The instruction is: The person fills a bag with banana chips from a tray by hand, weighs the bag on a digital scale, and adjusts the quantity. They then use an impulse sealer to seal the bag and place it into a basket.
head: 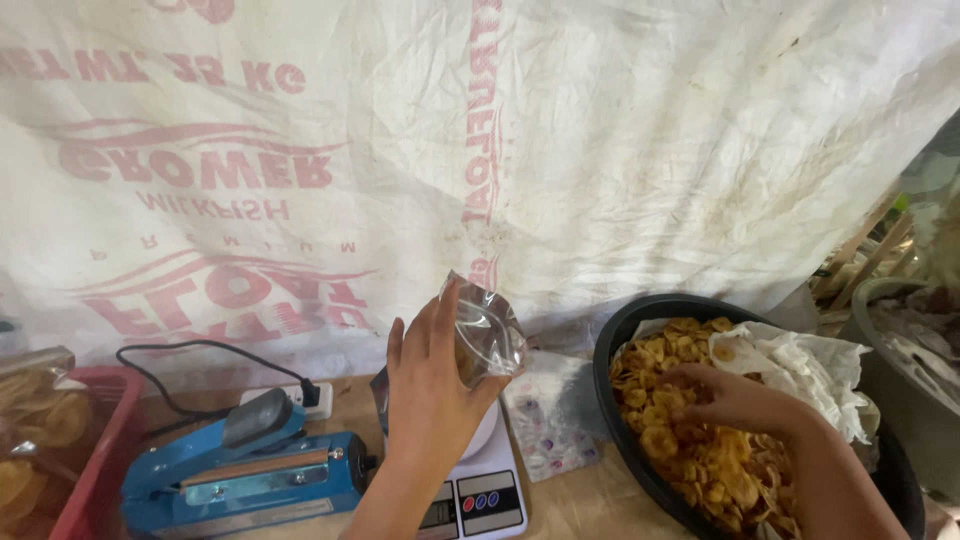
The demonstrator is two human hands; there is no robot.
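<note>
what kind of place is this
Probably a small home or backyard snack-packing spot. The left hand holds a clear plastic pouch over a digital scale, the right hand reaches into a black basin of banana chips, and a blue heat sealer sits nearby.

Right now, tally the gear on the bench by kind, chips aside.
Clear bag, held in left hand: 1
Scale: 1
Blue sealer: 1
Black basin, right hand in it: 1
Red basket: 1
Total: 5
</note>
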